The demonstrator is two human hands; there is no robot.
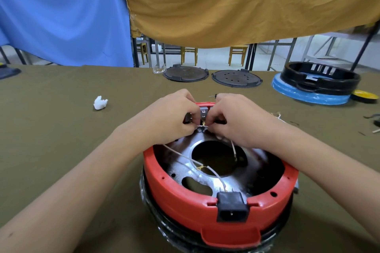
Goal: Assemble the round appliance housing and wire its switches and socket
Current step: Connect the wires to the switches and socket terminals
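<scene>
We look from one head-worn wide-angle camera, forward and steeply down, close over the red housing (218,197) on the olive table (61,129), with hanging cloths (246,2) filling the far top.

Arms: two bare forearms come in from the lower corners, no sleeves showing anywhere along them.
Left hand (174,117): bare, no glove, no ring or watch that I can make out.
Right hand (232,118): bare as well, no glove, wrist uncovered.
Nails: too small and tucked under to tell.
Markings: one small dark spot low on the left forearm.
</scene>
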